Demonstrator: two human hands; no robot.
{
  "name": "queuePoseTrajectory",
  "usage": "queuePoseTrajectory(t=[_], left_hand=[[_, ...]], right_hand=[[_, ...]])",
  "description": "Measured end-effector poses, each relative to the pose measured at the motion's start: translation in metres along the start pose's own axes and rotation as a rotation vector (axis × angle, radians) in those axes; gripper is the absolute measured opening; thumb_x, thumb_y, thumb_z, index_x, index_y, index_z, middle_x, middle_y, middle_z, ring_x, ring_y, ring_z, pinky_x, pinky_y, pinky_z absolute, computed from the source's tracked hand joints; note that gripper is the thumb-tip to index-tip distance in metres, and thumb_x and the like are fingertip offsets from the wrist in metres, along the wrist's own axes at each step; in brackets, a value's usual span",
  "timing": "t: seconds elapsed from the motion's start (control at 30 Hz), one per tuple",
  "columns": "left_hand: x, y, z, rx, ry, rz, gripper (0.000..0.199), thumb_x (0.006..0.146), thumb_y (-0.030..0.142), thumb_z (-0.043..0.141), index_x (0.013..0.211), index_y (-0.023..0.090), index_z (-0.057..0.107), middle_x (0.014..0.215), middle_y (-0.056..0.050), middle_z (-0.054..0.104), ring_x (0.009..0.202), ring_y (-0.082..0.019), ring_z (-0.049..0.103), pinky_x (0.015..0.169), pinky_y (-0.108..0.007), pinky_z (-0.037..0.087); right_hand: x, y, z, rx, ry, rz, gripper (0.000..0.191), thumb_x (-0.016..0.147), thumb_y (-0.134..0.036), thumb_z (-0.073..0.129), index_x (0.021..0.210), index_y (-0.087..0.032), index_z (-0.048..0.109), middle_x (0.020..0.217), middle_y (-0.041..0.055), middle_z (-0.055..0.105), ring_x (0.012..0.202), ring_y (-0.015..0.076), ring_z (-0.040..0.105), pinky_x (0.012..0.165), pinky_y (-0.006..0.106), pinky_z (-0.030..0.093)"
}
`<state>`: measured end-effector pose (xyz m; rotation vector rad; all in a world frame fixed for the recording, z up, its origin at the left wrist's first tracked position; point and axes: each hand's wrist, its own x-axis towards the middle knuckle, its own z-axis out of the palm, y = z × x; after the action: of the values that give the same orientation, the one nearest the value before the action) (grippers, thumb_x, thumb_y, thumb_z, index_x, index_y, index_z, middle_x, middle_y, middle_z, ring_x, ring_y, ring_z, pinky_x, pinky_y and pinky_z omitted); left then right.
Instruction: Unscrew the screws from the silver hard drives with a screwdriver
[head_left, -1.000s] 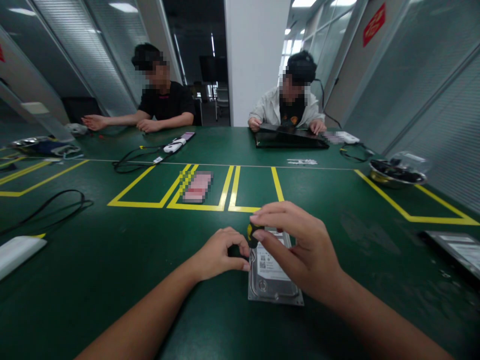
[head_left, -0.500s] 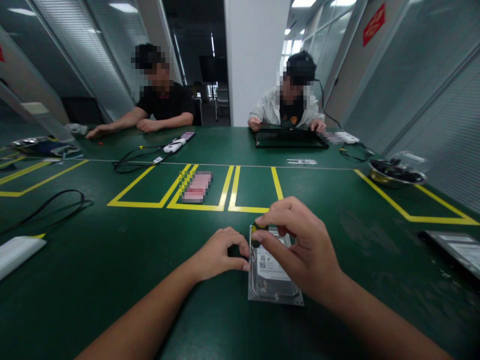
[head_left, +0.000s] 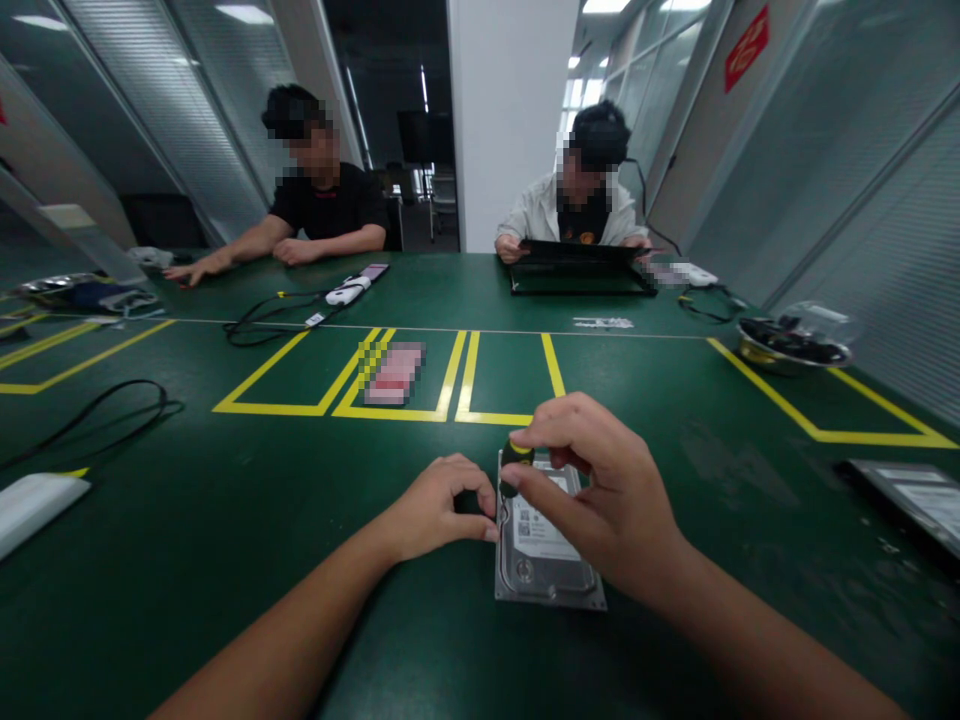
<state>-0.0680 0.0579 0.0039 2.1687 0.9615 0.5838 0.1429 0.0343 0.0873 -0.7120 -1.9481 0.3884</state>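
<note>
A silver hard drive (head_left: 551,575) with a white label lies flat on the green table in front of me. My left hand (head_left: 442,505) is curled at its left edge, thumb and fingertips against the side. Between the thumb and index finger of my right hand (head_left: 600,490) is the stubby black and yellow handle of a screwdriver (head_left: 517,466), upright over the drive's upper left part. The screwdriver's tip is too small or hidden to make out, and my right hand covers the drive's upper right.
Another drive (head_left: 919,505) lies at the right edge, below a metal bowl (head_left: 795,360) of dark parts. Yellow tape (head_left: 390,413) marks boxes around a pink item (head_left: 396,373). Across the table sit two people, one holding a dark panel (head_left: 589,255). Cables (head_left: 255,315) lie leftward.
The screwdriver handle has turned slightly in my right fingers; my left hand stays put. Across the table, one person's hand slid left and the other's dark panel tilted up.
</note>
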Motion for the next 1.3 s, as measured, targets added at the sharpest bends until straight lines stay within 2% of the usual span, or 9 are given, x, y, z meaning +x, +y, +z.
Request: queuePoseTrajectory(t=[0.13,0.33,0.5,0.7,0.8,0.93,1.13,1.3], left_hand=[[0.0004,0.0003,-0.0001,-0.017,0.004,0.010,0.029,0.078,0.046,0.077,0.080,0.019,0.067,0.090,0.000,0.069,0.091,-0.020,0.059,0.084,-0.032,0.039],[-0.0003,-0.0012,0.0007,-0.015,0.010,0.011,0.027,0.077,0.043,0.078,0.084,0.020,0.068,0.088,0.002,0.068,0.090,-0.020,0.058,0.083,-0.031,0.038],[-0.0005,-0.0010,0.0007,-0.013,-0.001,0.007,0.028,0.078,0.046,0.077,0.082,0.020,0.068,0.091,0.001,0.069,0.091,-0.020,0.059,0.085,-0.032,0.038],[-0.0012,-0.0014,0.0007,-0.013,0.003,-0.010,0.029,0.078,0.046,0.077,0.087,0.020,0.069,0.093,0.001,0.069,0.093,-0.021,0.058,0.085,-0.032,0.039],[-0.0009,-0.0003,0.0003,-0.009,-0.003,-0.011,0.029,0.079,0.047,0.076,0.084,0.020,0.068,0.092,0.001,0.068,0.093,-0.021,0.058,0.086,-0.033,0.039],[-0.0003,0.0001,0.0003,-0.004,0.003,-0.004,0.030,0.078,0.048,0.076,0.081,0.019,0.068,0.095,0.000,0.069,0.094,-0.021,0.059,0.086,-0.033,0.039],[-0.0001,0.0001,0.0001,-0.016,-0.007,-0.006,0.028,0.078,0.046,0.077,0.084,0.019,0.068,0.091,0.000,0.069,0.092,-0.020,0.059,0.085,-0.032,0.039],[0.0003,0.0003,-0.0002,-0.018,-0.008,-0.003,0.030,0.079,0.048,0.075,0.081,0.019,0.067,0.091,0.000,0.068,0.092,-0.021,0.059,0.086,-0.034,0.040]], right_hand=[[0.0002,-0.0002,0.0004,0.042,-0.008,-0.042,0.020,0.085,-0.011,0.062,0.105,-0.017,0.065,0.104,0.0048,0.068,0.098,0.0141,0.063,0.083,0.029,0.052],[0.0004,-0.0008,-0.0006,-0.006,0.003,-0.018,0.017,0.080,-0.018,0.073,0.095,-0.017,0.064,0.089,0.0019,0.063,0.084,0.0129,0.060,0.073,0.027,0.051],[-0.0005,-0.0021,-0.0012,0.040,-0.004,-0.027,0.019,0.086,-0.013,0.061,0.102,-0.020,0.063,0.099,0.0034,0.067,0.094,0.0156,0.062,0.077,0.031,0.052],[-0.0005,-0.0013,-0.0011,-0.019,-0.011,-0.009,0.015,0.082,-0.020,0.071,0.095,-0.021,0.064,0.088,0.0006,0.062,0.081,0.0132,0.058,0.069,0.028,0.049],[-0.0002,-0.0017,-0.0005,-0.009,-0.005,-0.011,0.017,0.085,-0.018,0.067,0.101,-0.020,0.066,0.094,0.0027,0.063,0.086,0.0137,0.059,0.070,0.029,0.050],[0.0001,-0.0027,-0.0002,0.045,-0.010,-0.054,0.023,0.087,-0.010,0.058,0.107,-0.018,0.065,0.105,0.0050,0.068,0.100,0.0146,0.062,0.083,0.031,0.052],[-0.0013,-0.0023,0.0003,0.000,0.009,-0.015,0.016,0.083,-0.016,0.068,0.098,-0.017,0.067,0.091,0.0028,0.062,0.084,0.0120,0.059,0.070,0.027,0.050],[-0.0002,-0.0023,-0.0001,0.022,0.006,-0.046,0.020,0.086,-0.013,0.062,0.104,-0.020,0.066,0.100,0.0044,0.066,0.093,0.0151,0.062,0.077,0.031,0.053]])
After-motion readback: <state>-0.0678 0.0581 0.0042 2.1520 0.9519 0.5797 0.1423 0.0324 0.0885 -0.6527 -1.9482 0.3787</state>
